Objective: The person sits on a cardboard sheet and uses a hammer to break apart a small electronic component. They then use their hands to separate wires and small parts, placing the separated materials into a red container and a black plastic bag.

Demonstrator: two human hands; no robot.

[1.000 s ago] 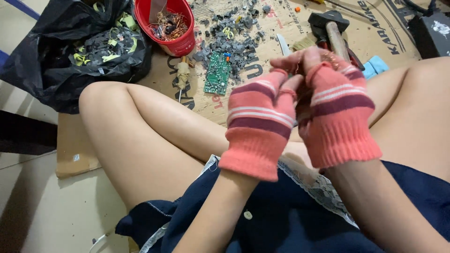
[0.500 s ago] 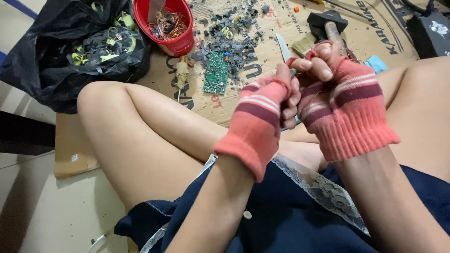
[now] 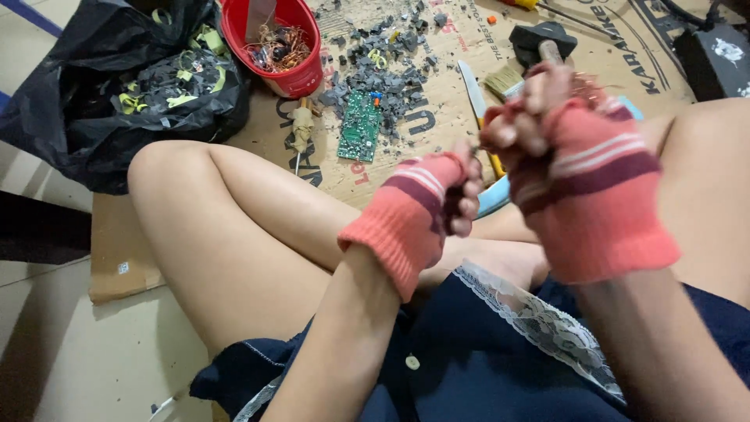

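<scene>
I sit on the floor with bare knees apart, and both hands wear pink striped fingerless gloves. My right hand (image 3: 578, 172) is raised in a fist in front of my right knee, with thin copper-coloured wire (image 3: 584, 81) showing at its top. My left hand (image 3: 426, 211) is lower, above my lap, its fingers curled on a small dark piece (image 3: 456, 205) that is mostly hidden. A narrow gap separates the two hands.
Printed cardboard (image 3: 437, 148) covers the floor ahead, carrying a green circuit board (image 3: 359, 125), grey broken bits (image 3: 383, 59), a taped-handle awl (image 3: 301, 129), a knife (image 3: 471, 84), a brush (image 3: 504, 81) and a hammer (image 3: 543, 37). A red bucket (image 3: 306, 76) of wire scraps and a black bag (image 3: 86, 125) sit at the left.
The two hands, pressed together a second ago, have come apart. The right fist rose up and to the right; the left dropped lower and turned.
</scene>
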